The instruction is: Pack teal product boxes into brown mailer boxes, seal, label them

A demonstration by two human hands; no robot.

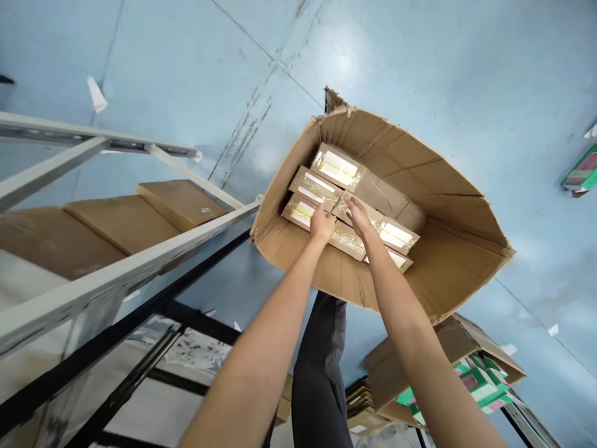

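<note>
A large open cardboard carton (452, 267) stands on the floor with several small taped cardboard boxes with pale labels packed inside. My left hand (323, 223) is in it, fingers curled against the edge of a small cardboard box (298, 211) in the lower left; its fingertips are partly hidden. Just to the right, my right hand (358, 216) rests with fingers stretched out and a little apart on another small box (396, 235). An upper-left box (338, 167) lies beyond both hands. The right part of the carton shows bare cardboard.
A pale metal rack (140, 267) holding brown boxes (125, 221) stands at the left, beside a black frame (196, 320). At lower right is a carton with green-and-pink packs (480, 382). Another green pack (583, 171) and paper scraps (97, 94) lie on the blue floor.
</note>
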